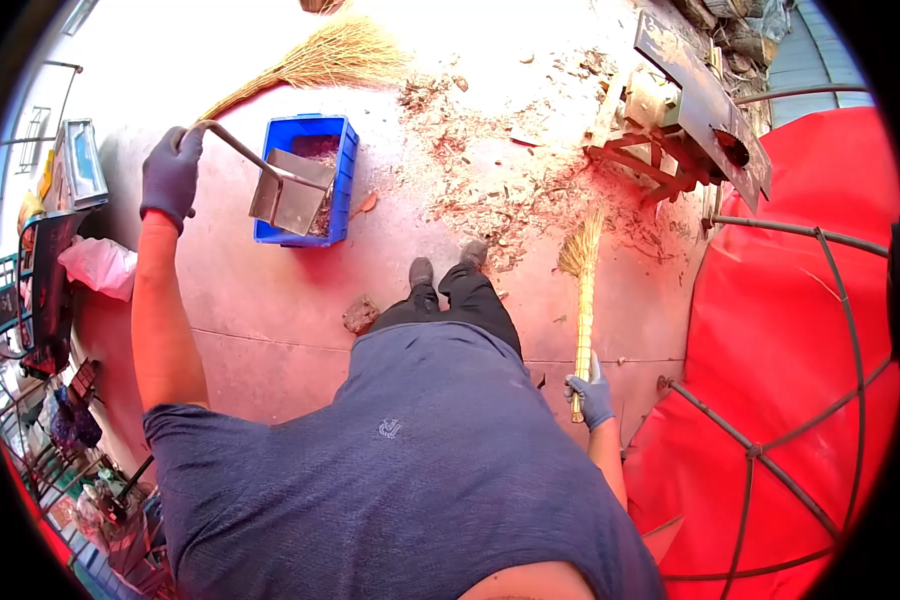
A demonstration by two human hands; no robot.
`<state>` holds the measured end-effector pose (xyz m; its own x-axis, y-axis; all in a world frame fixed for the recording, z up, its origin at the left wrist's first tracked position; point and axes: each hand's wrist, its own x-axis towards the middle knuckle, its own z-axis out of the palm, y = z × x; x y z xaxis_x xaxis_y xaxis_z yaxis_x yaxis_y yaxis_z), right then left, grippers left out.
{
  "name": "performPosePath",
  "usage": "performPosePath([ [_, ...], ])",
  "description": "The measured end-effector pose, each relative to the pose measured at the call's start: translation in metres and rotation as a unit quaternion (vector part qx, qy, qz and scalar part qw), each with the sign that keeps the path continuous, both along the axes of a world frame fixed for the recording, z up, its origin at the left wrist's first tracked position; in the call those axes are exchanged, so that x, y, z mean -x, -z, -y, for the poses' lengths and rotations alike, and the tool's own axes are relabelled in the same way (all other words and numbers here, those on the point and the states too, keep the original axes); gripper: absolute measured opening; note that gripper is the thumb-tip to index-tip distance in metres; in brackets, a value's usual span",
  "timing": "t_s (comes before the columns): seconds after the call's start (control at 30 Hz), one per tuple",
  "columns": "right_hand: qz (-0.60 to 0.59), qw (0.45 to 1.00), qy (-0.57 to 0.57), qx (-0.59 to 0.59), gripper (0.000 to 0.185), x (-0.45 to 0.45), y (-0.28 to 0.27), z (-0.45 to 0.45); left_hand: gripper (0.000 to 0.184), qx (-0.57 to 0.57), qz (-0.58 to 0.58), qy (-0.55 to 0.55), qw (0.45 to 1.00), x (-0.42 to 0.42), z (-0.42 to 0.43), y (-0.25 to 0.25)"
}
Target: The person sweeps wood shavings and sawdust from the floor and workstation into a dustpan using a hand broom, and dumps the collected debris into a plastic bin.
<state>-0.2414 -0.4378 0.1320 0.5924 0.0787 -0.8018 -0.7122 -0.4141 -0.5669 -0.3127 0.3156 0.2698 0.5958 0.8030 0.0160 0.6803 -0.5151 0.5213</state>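
Debris-strewn floor [260,290]; red sheeting [780,190]; broom [586,310] in right hand [594,396]

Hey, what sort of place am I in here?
Probably a woodworking shop or work yard: a metal-topped bench with what looks like a saw blade, debris like wood chips over the floor, and apparent logs behind.

Left hand [173,172] grips, arm [166,320] outstretched; right hand [598,396] grips too.

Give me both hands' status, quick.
Left hand: closed, holding the dustpan by its long handle.
Right hand: closed, holding the short broom by its handle.
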Motion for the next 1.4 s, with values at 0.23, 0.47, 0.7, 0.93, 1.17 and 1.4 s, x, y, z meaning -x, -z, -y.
performPosePath([
  [0.23, -0.036, 0.996, -0.077, 0.04, 0.083, -0.058, 0.017, -0.028, 0.027, 0.191, 0.247, -0.079, 0.947, 0.063, 0.005, -0.011],
  [0.47, -0.046, 0.986, -0.133, 0.093, 0.078, -0.126, 0.04, -0.029, 0.024, 0.107, 0.161, -0.001, 0.981, -0.026, 0.07, 0.061],
  [0.7, -0.094, 0.984, -0.109, 0.103, 0.078, -0.206, 0.074, -0.009, 0.027, 0.156, -0.031, -0.004, 0.987, -0.139, 0.106, 0.135],
  [0.93, -0.183, 0.973, -0.115, 0.086, 0.057, -0.315, 0.161, 0.014, 0.032, 0.262, -0.306, -0.056, 0.913, -0.223, 0.117, 0.176],
  [1.17, -0.11, 0.979, -0.122, 0.118, 0.058, -0.334, 0.212, -0.001, 0.031, 0.044, -0.126, 0.179, 0.975, -0.356, 0.168, 0.266],
  [1.4, -0.168, 0.952, -0.105, 0.234, 0.068, -0.348, 0.251, -0.009, 0.039, 0.33, -0.335, 0.361, 0.805, -0.48, 0.253, 0.557],
])
